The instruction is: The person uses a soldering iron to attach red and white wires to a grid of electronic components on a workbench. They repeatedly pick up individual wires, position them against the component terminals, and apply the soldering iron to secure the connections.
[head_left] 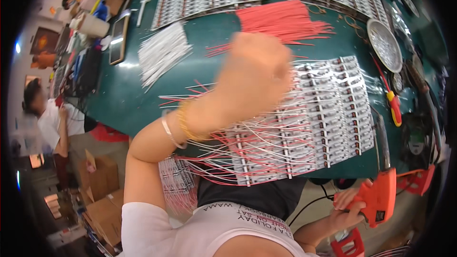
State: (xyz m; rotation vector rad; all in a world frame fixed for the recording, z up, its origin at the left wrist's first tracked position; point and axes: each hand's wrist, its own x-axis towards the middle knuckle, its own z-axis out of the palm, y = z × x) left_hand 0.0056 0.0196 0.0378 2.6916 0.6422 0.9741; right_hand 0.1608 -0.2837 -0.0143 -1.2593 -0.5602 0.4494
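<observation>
Right grip: right hand [350, 207] at 4 o'clock, wrapped round an orange plastic pistol-shaped tool [384, 195], metal barrel toward 12. Left hand [259, 62] motion-blurred at 1 o'clock, can't tell its grip. Grey component panel with red and white wire tails [328, 114] sits around 3 on the dark green surface [116, 100]. Loose red wires [276, 16] at 1, loose white wires [164, 50] at 10.

White shirt [202, 231], yellow bracelet [183, 123], pale bangle [167, 129]
</observation>
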